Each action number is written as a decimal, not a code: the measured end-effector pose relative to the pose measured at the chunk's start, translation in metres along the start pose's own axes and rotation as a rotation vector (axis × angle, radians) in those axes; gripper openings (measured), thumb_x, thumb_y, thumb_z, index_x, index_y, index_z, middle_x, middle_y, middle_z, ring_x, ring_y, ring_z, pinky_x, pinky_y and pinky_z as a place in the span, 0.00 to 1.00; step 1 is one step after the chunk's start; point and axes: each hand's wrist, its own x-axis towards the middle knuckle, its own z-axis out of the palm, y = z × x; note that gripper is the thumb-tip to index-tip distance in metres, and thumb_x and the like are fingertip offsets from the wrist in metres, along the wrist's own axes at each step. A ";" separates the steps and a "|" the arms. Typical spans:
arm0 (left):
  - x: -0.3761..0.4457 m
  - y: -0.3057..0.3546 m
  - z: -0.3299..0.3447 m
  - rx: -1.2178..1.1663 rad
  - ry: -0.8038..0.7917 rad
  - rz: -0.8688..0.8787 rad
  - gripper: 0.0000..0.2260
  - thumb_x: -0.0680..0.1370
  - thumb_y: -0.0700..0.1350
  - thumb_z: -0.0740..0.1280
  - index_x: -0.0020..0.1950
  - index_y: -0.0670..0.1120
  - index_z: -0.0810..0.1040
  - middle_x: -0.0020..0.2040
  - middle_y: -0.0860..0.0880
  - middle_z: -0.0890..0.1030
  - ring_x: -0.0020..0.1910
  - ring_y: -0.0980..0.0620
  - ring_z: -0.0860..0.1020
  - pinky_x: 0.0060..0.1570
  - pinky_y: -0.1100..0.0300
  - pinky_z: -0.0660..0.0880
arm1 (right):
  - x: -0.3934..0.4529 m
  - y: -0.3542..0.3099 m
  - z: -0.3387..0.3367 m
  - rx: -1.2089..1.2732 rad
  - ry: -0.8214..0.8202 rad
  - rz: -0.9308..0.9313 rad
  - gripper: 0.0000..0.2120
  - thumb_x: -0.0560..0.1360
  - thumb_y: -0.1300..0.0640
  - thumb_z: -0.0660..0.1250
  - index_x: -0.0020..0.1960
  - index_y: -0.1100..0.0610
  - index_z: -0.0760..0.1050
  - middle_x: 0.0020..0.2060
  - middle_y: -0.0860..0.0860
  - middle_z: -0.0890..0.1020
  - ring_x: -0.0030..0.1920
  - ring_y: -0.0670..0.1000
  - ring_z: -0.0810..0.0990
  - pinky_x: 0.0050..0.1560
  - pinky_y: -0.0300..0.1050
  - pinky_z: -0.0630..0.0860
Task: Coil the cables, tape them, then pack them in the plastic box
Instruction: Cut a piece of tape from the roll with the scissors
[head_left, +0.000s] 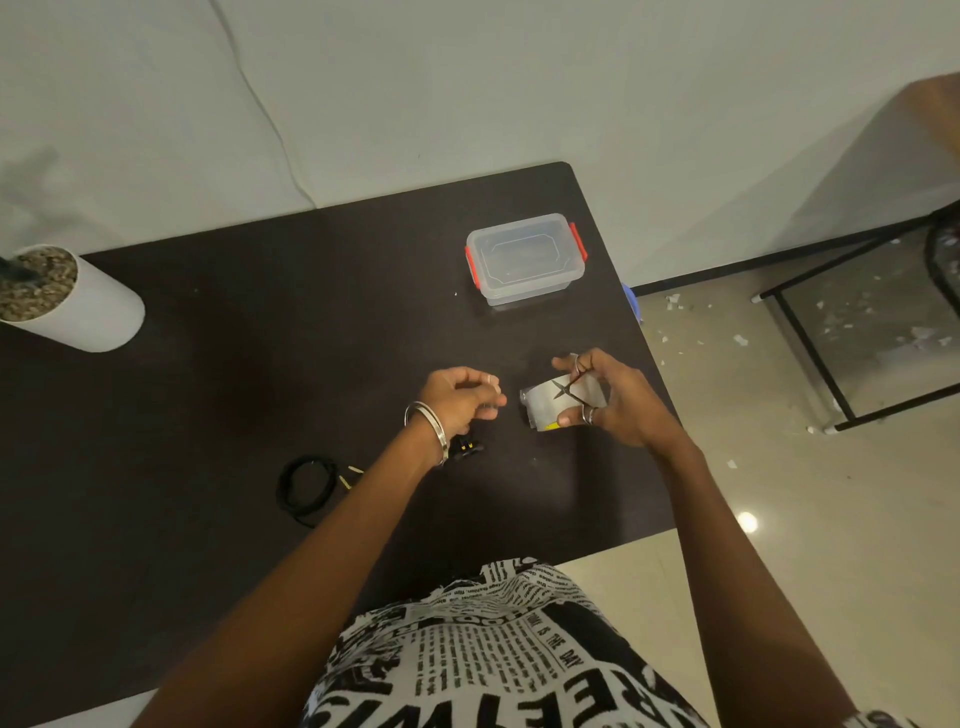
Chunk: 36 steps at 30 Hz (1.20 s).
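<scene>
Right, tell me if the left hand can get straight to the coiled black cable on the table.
Probably yes. The coiled black cable lies bare on the table just near-left of the left hand, with nothing over it. But that hand seems to be pinching a clear strip of tape, so it is not free.

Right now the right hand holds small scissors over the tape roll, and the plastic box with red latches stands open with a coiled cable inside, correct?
Not quite: the head view shows the plastic box lidded and apparently empty. The coiled cable lies on the table. The right hand does hold scissors over the tape roll.
</scene>
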 end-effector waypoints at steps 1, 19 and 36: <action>0.000 -0.003 0.001 -0.009 0.006 -0.002 0.04 0.74 0.39 0.68 0.46 0.47 0.79 0.40 0.49 0.84 0.32 0.58 0.80 0.26 0.65 0.62 | -0.001 0.001 0.000 0.010 0.007 -0.002 0.23 0.63 0.61 0.79 0.51 0.57 0.70 0.63 0.50 0.78 0.61 0.46 0.76 0.55 0.30 0.74; -0.001 -0.015 0.017 -0.129 0.093 -0.026 0.04 0.74 0.40 0.69 0.48 0.46 0.78 0.44 0.48 0.83 0.34 0.57 0.79 0.21 0.68 0.65 | -0.026 0.000 -0.001 0.061 0.507 0.188 0.28 0.66 0.48 0.77 0.63 0.54 0.74 0.60 0.51 0.77 0.61 0.49 0.73 0.61 0.45 0.71; -0.024 -0.030 -0.016 -0.322 0.111 -0.035 0.05 0.78 0.40 0.65 0.51 0.42 0.79 0.38 0.45 0.82 0.30 0.55 0.81 0.26 0.67 0.69 | -0.059 -0.005 0.102 -0.536 -0.019 0.966 0.25 0.75 0.47 0.66 0.68 0.57 0.70 0.74 0.68 0.52 0.75 0.66 0.48 0.70 0.61 0.55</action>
